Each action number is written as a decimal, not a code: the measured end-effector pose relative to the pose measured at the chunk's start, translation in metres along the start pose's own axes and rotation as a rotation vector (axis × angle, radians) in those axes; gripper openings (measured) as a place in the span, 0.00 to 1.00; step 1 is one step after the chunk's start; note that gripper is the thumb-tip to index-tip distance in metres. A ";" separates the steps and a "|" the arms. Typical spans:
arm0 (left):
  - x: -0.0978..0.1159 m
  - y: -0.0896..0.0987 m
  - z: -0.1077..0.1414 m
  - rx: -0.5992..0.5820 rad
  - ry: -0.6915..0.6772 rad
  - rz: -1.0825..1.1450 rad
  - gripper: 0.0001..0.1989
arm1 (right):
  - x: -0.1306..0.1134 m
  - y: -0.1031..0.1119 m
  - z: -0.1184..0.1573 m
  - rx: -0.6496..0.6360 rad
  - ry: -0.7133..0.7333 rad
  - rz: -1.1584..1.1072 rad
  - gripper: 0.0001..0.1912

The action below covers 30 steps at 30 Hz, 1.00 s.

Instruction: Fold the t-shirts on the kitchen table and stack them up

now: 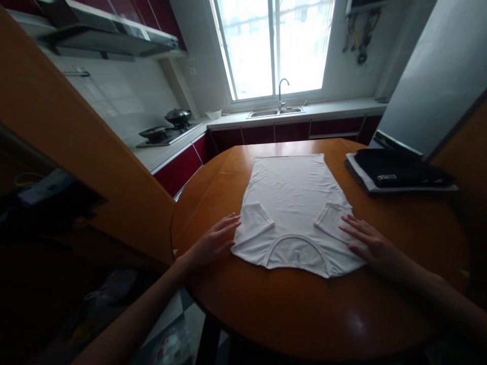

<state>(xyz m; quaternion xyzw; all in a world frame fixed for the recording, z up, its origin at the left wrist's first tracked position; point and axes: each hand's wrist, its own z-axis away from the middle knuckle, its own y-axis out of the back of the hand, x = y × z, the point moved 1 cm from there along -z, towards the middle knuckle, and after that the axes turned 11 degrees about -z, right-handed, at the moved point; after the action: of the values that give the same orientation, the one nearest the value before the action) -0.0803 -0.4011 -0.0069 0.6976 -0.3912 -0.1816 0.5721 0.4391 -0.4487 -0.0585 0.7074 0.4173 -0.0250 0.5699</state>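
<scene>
A white T-shirt (pixel 291 187) lies spread on the round wooden table (pixel 304 314), its neckline toward me and its hem at the far side. Both short sleeves are folded inward over the body of the shirt. At the shirt's left edge is my left hand (pixel 218 237), open, its fingertips touching the cloth by the left sleeve. On the opposite side my right hand (pixel 367 241) rests open, with fingers spread over the edge of the right sleeve. Neither hand grips the fabric.
A stack of folded clothes, a black garment (pixel 399 167) on top, sits at the table's right. Beyond the table runs a counter with a sink (pixel 276 112) and a stove (pixel 171 134) holding pans. A wooden panel (pixel 95 147) stands at left, a fridge (pixel 422 76) at right.
</scene>
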 end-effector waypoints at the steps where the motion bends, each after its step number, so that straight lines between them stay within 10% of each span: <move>1: 0.001 0.003 0.001 0.038 -0.026 0.014 0.22 | -0.002 0.004 0.003 -0.002 0.036 -0.012 0.24; 12: 0.020 0.011 0.011 0.012 -0.325 -0.055 0.14 | -0.018 0.031 0.030 -0.015 0.241 -0.002 0.11; 30: 0.015 0.000 0.007 0.010 -0.276 -0.095 0.10 | -0.032 0.032 0.025 0.004 0.345 0.130 0.11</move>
<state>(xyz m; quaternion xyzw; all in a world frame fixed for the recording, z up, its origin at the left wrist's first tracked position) -0.0758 -0.4167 -0.0061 0.6865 -0.4337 -0.3008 0.5001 0.4488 -0.4874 -0.0255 0.7278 0.4624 0.1327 0.4888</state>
